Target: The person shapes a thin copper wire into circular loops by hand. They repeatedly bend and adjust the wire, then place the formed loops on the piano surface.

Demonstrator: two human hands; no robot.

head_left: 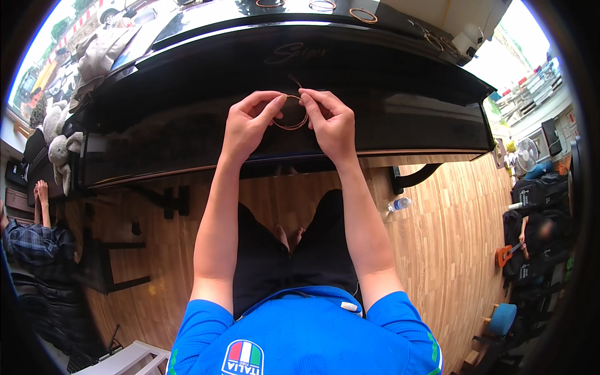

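Observation:
Over the closed front of a glossy black piano [169, 134], both hands hold a coiled copper-coloured string [289, 128], thin as wire and looped into a ring. My left hand [249, 124] pinches the ring's upper left between thumb and fingers. Opposite it, my right hand [332, 122] pinches the upper right side, with the string's loose end sticking up past the fingertips. The two hands are close together but apart. On the piano's top lie similar coils: one at the left [270, 4], a paler coil [322, 5] and another coil [363, 16].
More tangled strings [434, 40] rest at the top's right end. Plush toys [60, 147] sit at the piano's left. A water bottle [400, 204] lies on the wooden floor. At far left sits a person in plaid [37, 240]; at far right, someone holds a small guitar [504, 255].

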